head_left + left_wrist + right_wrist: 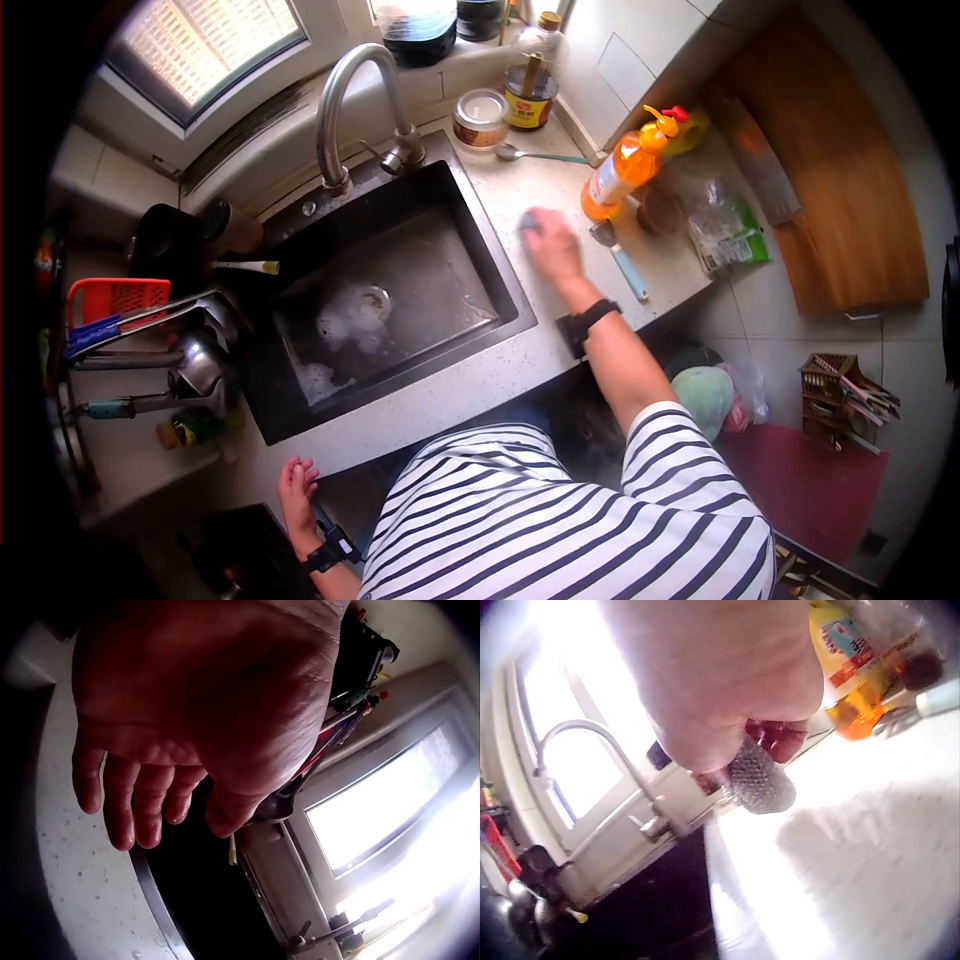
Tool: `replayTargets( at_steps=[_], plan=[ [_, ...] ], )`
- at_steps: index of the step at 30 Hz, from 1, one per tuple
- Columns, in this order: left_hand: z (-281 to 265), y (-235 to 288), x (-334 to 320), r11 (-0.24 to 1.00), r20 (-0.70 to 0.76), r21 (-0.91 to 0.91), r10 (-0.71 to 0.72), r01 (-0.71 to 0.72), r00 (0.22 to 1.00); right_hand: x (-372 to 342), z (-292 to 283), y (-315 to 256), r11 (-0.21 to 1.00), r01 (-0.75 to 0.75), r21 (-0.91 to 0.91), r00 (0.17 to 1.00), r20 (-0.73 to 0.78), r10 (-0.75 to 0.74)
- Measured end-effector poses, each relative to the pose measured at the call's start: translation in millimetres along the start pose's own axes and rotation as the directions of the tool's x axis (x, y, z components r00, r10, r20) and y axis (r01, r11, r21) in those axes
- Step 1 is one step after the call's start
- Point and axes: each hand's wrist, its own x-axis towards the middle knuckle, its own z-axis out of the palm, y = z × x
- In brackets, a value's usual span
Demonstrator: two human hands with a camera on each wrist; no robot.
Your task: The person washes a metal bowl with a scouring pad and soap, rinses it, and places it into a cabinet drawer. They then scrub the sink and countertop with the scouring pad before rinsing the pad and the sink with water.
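Note:
My right hand (551,245) grips a grey, mesh-textured scouring pad (761,780) just over the white counter to the right of the sink. In the right wrist view the fingers curl round the pad and its lower end sticks out below them. An orange dish soap bottle (622,172) and a spatula with a light blue handle (628,270) are nearest to this hand. My left hand (297,492) hangs by the counter's front edge, holding nothing. Its fingers are loosely bent in the left wrist view, with the palm (202,697) facing the camera.
The dark sink (420,260) has suds (350,325) around its drain, under a curved faucet (330,120). A spoon (540,155), a can (481,117) and a jar (529,95) stand behind. On the right, a cleaver (762,165) lies on a wooden board (850,180). Ladles (200,365) crowd the left.

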Motion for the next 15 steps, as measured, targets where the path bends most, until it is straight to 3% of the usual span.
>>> replayTargets(
  at_steps=[3,4,5,6,7,10,12,14,15],
  plan=[
    [5,-5,-12,0.999,-0.029,-0.038,-0.032,0.031,0.999,8,12,37,0.955,-0.232,-0.187,0.972,-0.073,0.222],
    [9,-4,-14,0.998,-0.037,-0.057,-0.039,0.037,0.999,7,24,24,0.977,-0.145,-0.154,0.988,0.021,0.150],
    [14,-3,-15,0.997,-0.027,-0.064,-0.045,0.043,0.999,4,37,9,0.994,-0.107,0.028,0.975,0.200,0.100],
    [20,1,-16,0.996,-0.017,-0.069,-0.052,0.051,0.999,5,37,-16,0.975,0.153,0.163,0.933,0.300,-0.197],
    [24,2,-18,0.996,-0.005,-0.071,-0.060,0.060,0.998,7,45,-34,0.957,0.179,0.227,0.890,0.379,-0.256],
    [27,2,-22,0.997,-0.015,-0.082,-0.018,0.016,1.000,38,40,-46,0.933,0.240,0.268,0.922,0.238,-0.306],
    [24,-5,-33,0.996,-0.066,-0.090,-0.025,0.019,0.998,70,51,-2,0.964,0.177,0.201,0.981,0.044,-0.189],
    [23,-14,-44,0.994,-0.116,-0.104,-0.047,0.035,0.992,98,35,26,0.985,-0.169,0.036,0.986,0.000,0.169],
    [24,-20,-50,0.992,-0.140,-0.115,-0.069,0.053,0.988,103,43,27,0.983,-0.182,0.039,0.983,-0.012,0.182]
  ],
)
